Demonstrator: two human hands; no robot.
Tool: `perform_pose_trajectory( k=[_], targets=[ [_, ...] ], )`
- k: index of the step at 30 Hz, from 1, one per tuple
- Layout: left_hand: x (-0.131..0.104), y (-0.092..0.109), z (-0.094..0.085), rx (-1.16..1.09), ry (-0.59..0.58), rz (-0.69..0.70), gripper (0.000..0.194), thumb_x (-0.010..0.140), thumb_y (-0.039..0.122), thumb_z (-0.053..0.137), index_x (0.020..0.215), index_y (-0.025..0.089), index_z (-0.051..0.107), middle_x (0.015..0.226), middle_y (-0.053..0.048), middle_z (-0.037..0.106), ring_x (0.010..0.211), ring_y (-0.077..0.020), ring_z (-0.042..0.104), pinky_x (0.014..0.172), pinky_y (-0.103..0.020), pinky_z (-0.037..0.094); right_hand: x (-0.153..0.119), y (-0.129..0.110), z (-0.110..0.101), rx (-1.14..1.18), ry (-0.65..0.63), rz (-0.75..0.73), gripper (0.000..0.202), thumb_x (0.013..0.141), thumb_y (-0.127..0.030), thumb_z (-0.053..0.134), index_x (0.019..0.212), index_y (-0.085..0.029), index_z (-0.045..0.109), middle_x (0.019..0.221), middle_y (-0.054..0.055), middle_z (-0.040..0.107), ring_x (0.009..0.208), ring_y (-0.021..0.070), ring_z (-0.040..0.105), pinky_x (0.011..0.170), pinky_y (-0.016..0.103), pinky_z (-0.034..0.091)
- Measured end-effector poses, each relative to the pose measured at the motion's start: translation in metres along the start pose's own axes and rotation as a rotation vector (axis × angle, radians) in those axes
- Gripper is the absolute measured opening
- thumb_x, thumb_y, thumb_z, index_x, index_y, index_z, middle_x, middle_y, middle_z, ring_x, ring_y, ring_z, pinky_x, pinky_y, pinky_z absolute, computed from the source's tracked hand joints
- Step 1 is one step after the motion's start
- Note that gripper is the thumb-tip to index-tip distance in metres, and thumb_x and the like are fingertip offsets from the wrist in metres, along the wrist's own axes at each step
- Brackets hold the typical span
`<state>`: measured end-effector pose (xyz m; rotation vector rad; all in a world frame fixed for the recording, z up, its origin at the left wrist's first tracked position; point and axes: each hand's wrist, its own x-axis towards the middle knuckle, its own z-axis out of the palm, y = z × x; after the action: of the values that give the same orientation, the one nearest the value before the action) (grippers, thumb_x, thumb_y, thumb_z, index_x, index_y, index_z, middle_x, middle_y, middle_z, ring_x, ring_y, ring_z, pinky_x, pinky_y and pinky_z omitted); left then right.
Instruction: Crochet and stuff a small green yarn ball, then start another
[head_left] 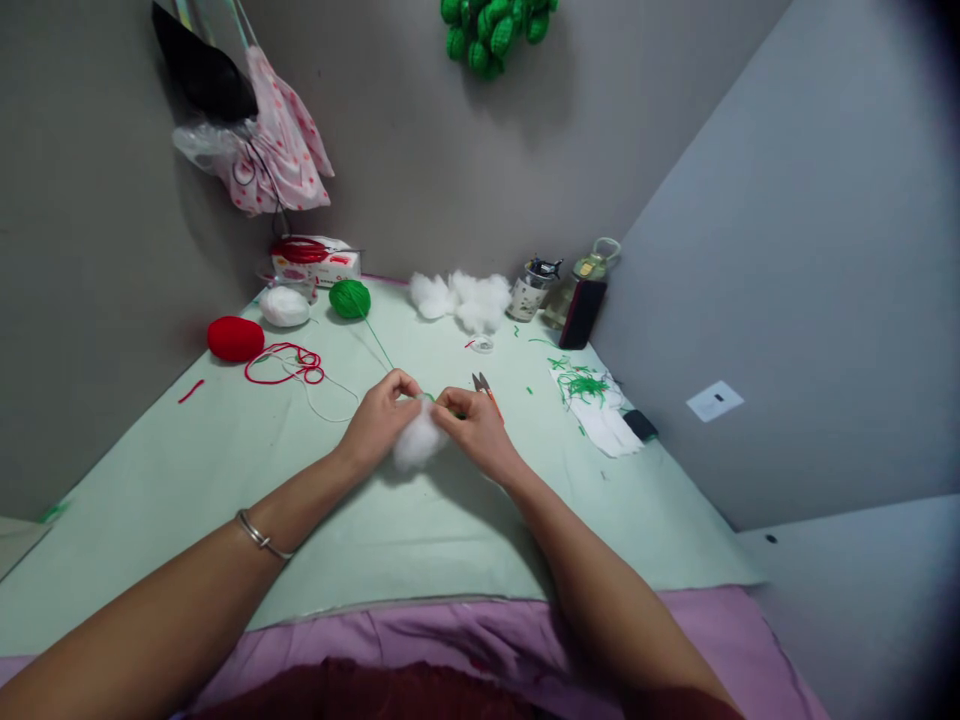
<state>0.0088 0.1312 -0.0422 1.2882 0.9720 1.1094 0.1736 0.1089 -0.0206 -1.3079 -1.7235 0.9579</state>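
Note:
Over the middle of the table, my left hand (384, 418) and my right hand (478, 428) meet with their fingertips pinched close together. Between them a small green yarn piece (429, 397) shows, mostly hidden by the fingers. A fluffy tuft of white stuffing (417, 442) hangs just below it, between the two hands. From the green yarn ball (350, 299), a strand runs to the fingers of my left hand. Small scissors (489, 393) with orange handles lie just behind my right hand, apart from it.
White stuffing (469, 300) is heaped at the back. Left are a red yarn ball (235, 340), a white yarn ball (284, 306) and loose strands. Right are a tin (528, 292), a phone (583, 314) propped upright and green scraps (583, 385) on white paper. Walls border the table.

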Motion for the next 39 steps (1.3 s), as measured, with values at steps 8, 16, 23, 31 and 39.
perform_pose_trajectory(
  k=[8, 16, 23, 31, 39],
  targets=[
    [-0.004, 0.007, -0.002, -0.075, -0.118, -0.055, 0.034, 0.076, 0.042, 0.077, 0.095, 0.019, 0.06, 0.082, 0.002, 0.062, 0.064, -0.0135, 0.055, 0.058, -0.026, 0.041, 0.0, 0.004, -0.006, -0.057, 0.108, -0.009, 0.031, 0.085, -0.039, 0.055, 0.062, -0.023, 0.042, 0.059, -0.006, 0.035, 0.059, 0.0117, 0.032, 0.058, 0.029, 0.023],
    [0.002, -0.004, -0.001, -0.022, 0.053, -0.002, 0.028, 0.069, 0.03, 0.077, 0.082, 0.021, 0.054, 0.074, 0.006, 0.053, 0.061, -0.0112, 0.046, 0.055, -0.024, 0.035, -0.009, -0.003, 0.003, -0.074, -0.067, -0.113, 0.025, 0.094, -0.036, 0.052, 0.074, -0.022, 0.051, 0.065, -0.006, 0.042, 0.062, 0.0123, 0.037, 0.063, 0.028, 0.027],
    [0.002, 0.002, -0.001, -0.091, 0.015, -0.082, 0.03, 0.07, 0.034, 0.075, 0.083, 0.023, 0.05, 0.065, 0.008, 0.052, 0.048, -0.0093, 0.043, 0.047, -0.023, 0.033, -0.003, -0.003, -0.008, -0.071, 0.118, -0.156, 0.026, 0.09, -0.039, 0.067, 0.072, -0.021, 0.065, 0.078, 0.001, 0.06, 0.073, 0.0147, 0.051, 0.069, 0.029, 0.036],
    [-0.004, 0.01, 0.003, -0.187, -0.058, -0.199, 0.028, 0.067, 0.034, 0.075, 0.08, 0.021, 0.055, 0.06, 0.006, 0.055, 0.045, -0.0103, 0.048, 0.042, -0.022, 0.032, -0.004, -0.007, -0.008, 0.464, 0.023, -0.007, 0.021, 0.085, -0.036, 0.067, 0.08, -0.022, 0.052, 0.098, 0.003, 0.069, 0.058, 0.0094, 0.052, 0.056, 0.027, 0.041],
    [-0.001, 0.004, 0.002, -0.243, 0.053, -0.193, 0.027, 0.066, 0.033, 0.074, 0.077, 0.021, 0.053, 0.06, 0.006, 0.053, 0.047, -0.0095, 0.047, 0.045, -0.022, 0.032, -0.005, 0.0, -0.004, -0.166, 0.03, -0.156, 0.006, 0.082, -0.024, 0.061, 0.087, -0.022, 0.06, 0.082, -0.001, 0.062, 0.07, 0.0139, 0.05, 0.07, 0.029, 0.038]
  ],
)
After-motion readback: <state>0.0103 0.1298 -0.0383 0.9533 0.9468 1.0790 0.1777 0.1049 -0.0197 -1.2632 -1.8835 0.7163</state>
